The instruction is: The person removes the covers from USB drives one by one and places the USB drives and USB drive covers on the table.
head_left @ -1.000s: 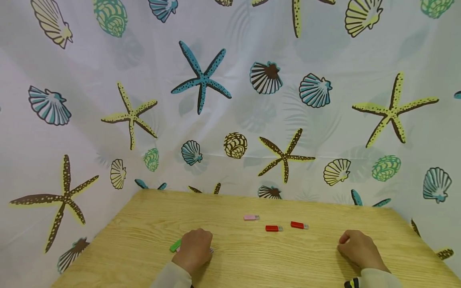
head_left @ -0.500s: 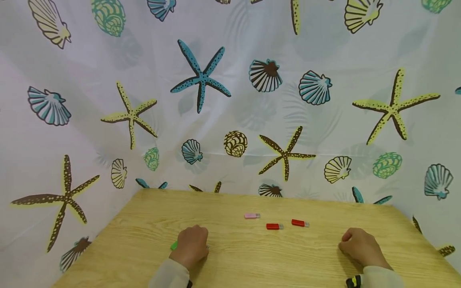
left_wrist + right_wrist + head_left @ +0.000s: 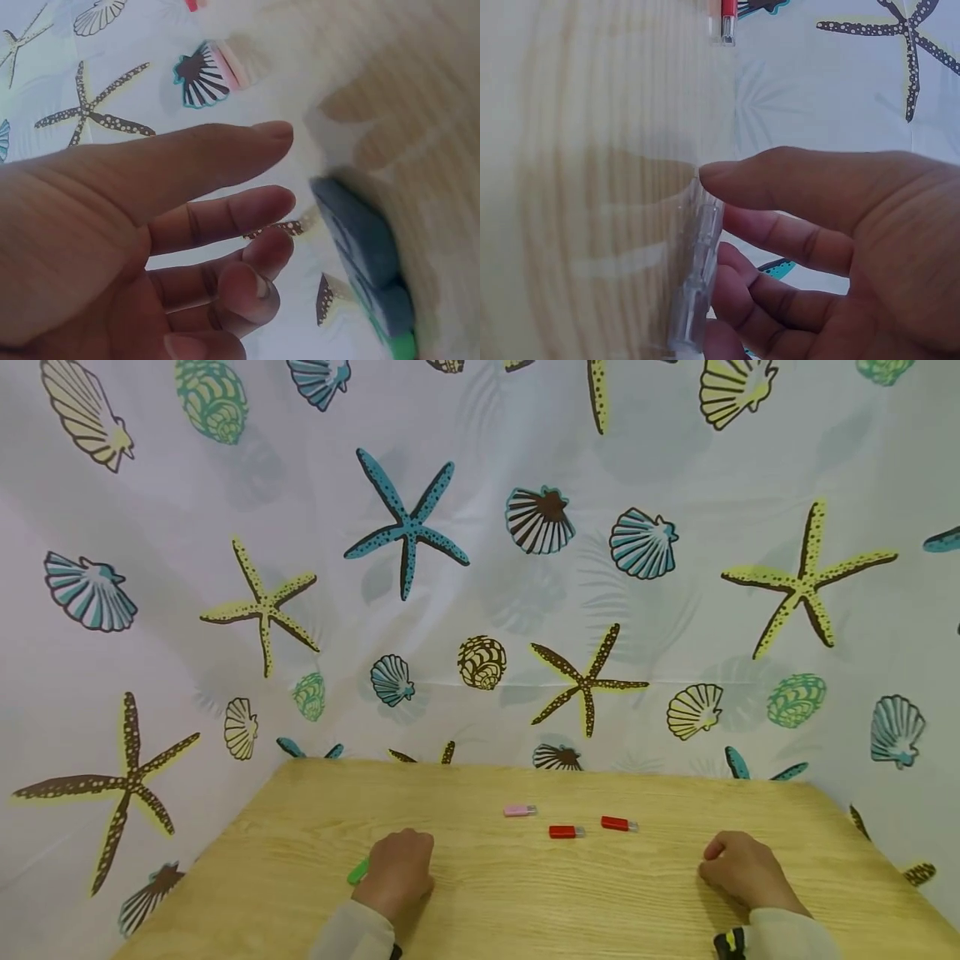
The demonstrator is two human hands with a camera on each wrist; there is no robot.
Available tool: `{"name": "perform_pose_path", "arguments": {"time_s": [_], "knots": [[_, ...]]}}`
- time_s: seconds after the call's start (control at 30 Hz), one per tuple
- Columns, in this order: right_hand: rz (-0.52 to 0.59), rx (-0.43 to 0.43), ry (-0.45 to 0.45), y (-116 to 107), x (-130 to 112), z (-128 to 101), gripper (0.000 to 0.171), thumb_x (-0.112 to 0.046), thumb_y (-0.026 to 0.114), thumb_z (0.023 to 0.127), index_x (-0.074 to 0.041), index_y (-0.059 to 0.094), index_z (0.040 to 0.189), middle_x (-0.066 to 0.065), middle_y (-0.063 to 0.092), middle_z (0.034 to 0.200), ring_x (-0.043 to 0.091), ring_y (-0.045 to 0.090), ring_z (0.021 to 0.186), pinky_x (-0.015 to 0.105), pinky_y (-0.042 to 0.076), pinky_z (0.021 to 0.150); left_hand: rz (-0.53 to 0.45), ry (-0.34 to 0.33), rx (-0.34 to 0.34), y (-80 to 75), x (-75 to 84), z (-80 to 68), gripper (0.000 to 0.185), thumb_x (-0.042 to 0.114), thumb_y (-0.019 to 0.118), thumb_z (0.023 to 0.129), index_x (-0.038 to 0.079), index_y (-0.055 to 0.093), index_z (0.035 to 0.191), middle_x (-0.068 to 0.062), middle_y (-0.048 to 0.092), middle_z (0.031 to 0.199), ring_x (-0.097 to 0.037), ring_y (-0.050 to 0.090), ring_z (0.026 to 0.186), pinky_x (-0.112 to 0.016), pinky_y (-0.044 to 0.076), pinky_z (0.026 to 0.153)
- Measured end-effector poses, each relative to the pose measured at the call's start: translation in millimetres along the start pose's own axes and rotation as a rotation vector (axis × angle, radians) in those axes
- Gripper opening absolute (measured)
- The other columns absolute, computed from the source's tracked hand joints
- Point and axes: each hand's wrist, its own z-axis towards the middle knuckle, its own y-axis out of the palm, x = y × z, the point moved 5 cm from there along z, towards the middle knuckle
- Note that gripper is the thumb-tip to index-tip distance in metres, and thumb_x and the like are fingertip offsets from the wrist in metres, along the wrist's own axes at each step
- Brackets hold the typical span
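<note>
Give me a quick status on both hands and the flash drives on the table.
Left hand open, resting by green drive. Right hand loosely curled by a clear cap; grip unclear. Pink drive and two red drives lie untouched mid-table, nothing blocking.

Wooden table (image 3: 480,910) (pale grain) with pink stick (image 3: 519,811), two red sticks (image 3: 565,832)

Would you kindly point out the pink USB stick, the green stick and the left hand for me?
pink USB stick (image 3: 516,811), head view, middle of its pink body.
green stick (image 3: 358,872), head view, the end showing beside the hand.
left hand (image 3: 399,870), head view, back of the hand.
</note>
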Motion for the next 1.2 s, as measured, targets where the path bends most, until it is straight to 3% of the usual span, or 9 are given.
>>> {"name": "perform_pose_path", "arguments": {"time_s": [0.23,0.5,0.67,0.87,1.2], "knots": [[-0.005,0.026,-0.017,-2,-6,0,0.016,-0.013,0.066,0.078,-0.001,0.063,0.088,0.019,0.065,0.093,0.029,0.058,0.078,0.048,0.047,0.07,-0.003,0.085,0.036,-3.6,30.4,10.9,0.023,0.017,0.084,0.071,0.008,0.063,0.075,-0.001,0.058,0.065,-0.018,0.056,0.055,-0.034,0.046,0.048],[0.049,0.014,-0.009,2,-19,-1,0.017,-0.011,0.067,0.079,0.0,0.063,0.092,0.017,0.065,0.096,0.026,0.057,0.075,0.046,0.047,0.068,-0.026,0.12,0.089,-2.6,67.4,30.8,0.027,0.023,0.084,0.074,0.012,0.06,0.068,0.003,0.051,0.058,-0.01,0.045,0.047,-0.027,0.038,0.042],[0.079,0.02,-0.02,3,-27,-3,0.016,-0.009,0.066,0.08,0.0,0.063,0.092,0.011,0.064,0.09,0.023,0.056,0.072,0.043,0.048,0.065,-0.147,0.157,0.127,5.2,83.3,45.9,0.02,0.023,0.081,0.077,0.011,0.064,0.075,0.002,0.057,0.065,-0.011,0.048,0.05,-0.027,0.041,0.045],[0.081,0.04,-0.048,3,-38,-4,0.014,-0.007,0.068,0.08,0.0,0.063,0.091,0.007,0.062,0.085,0.021,0.055,0.071,0.041,0.048,0.064,-0.331,0.187,0.085,18.6,98.1,61.8,0.014,0.02,0.076,0.083,0.011,0.065,0.086,0.002,0.062,0.075,-0.007,0.048,0.054,-0.025,0.041,0.05],[0.069,0.026,-0.083,10,-51,-6,0.011,-0.007,0.07,0.08,-0.003,0.063,0.088,0.007,0.062,0.085,0.021,0.056,0.075,0.042,0.048,0.069,-0.342,0.185,0.038,28.9,124.7,78.7,0.016,0.018,0.076,0.082,0.009,0.067,0.091,0.0,0.066,0.084,-0.013,0.057,0.063,-0.029,0.048,0.057]]}}
